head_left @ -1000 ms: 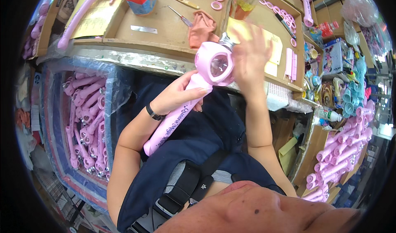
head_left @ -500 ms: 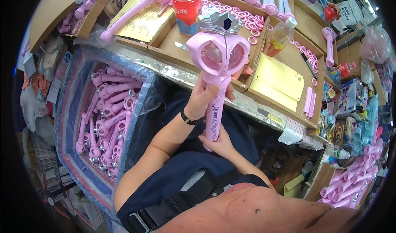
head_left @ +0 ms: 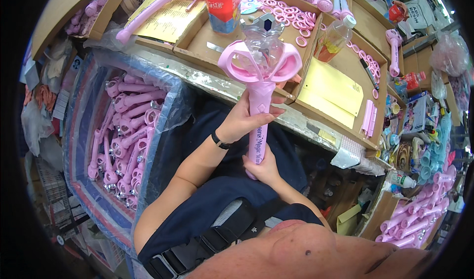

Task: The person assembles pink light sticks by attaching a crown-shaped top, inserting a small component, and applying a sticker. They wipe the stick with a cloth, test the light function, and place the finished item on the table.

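Note:
A pink toy magic wand (head_left: 259, 99) stands upright in front of me, held by both hands. Its pink petal panels are spread apart around a clear globe (head_left: 257, 49), which has a small crown with a dark gem on top. My left hand (head_left: 241, 119) is closed around the upper handle, thumb across the front and fingers behind it. Lower down, my right hand (head_left: 264, 167) grips the handle near its bottom end. The right fingers are partly hidden behind the handle.
A blue-lined bin (head_left: 140, 177) of pink wands stands at my left. Cardboard trays (head_left: 197, 45) on the bench hold pink rings (head_left: 296, 19), a red-labelled bottle (head_left: 223, 7), a bottle of yellowish liquid (head_left: 337, 38) and yellow paper (head_left: 330, 93). More pink handles (head_left: 412, 214) lie at lower right.
The wand's pink panels have swung outward from a closed head, exposing the clear globe. My left thumb has shifted lower across the handle. Both hands still hold the wand.

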Motion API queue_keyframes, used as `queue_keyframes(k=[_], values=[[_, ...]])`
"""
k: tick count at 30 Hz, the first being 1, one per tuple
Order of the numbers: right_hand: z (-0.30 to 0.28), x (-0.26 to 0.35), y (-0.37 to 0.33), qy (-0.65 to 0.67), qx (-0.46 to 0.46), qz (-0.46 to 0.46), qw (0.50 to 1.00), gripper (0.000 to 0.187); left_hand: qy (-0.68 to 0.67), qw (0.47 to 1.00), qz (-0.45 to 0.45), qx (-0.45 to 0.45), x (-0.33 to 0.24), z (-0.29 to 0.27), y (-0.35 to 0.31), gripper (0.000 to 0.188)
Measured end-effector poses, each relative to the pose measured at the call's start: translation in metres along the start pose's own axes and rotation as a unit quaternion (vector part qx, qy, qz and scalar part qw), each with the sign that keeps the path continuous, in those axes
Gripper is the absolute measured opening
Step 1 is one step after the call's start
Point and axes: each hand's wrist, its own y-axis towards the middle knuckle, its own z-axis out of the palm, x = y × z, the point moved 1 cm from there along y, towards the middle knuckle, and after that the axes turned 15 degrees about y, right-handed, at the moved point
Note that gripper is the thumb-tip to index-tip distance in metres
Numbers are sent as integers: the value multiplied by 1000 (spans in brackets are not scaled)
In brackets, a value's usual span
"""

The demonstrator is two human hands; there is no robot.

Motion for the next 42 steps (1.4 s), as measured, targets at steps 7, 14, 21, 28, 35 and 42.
queue_keyframes(k=[7, 14, 21, 28, 35, 42], values=[[-6, 9, -7, -114, -38, -22, 993, 41, 388, 765, 321, -401, -20, -20, 10, 89], [-1, 24, -6, -226, -86, -73, 968, 47, 752, 596, 209, -188, -17, 3, 8, 75], [-11, 48, -5, -331, -139, -241, 902, 41, 450, 770, 289, -348, -13, 7, -11, 118], [-7, 57, -8, -409, -117, -304, 853, 46, 182, 864, 232, -407, -38, -45, 9, 109], [-10, 70, -11, -420, -95, -288, 855, 53, 223, 866, 236, -381, -45, -59, 4, 93], [-25, 73, -13, -109, 101, -79, 986, 67, 79, 868, 230, -433, -41, -74, 6, 82]])
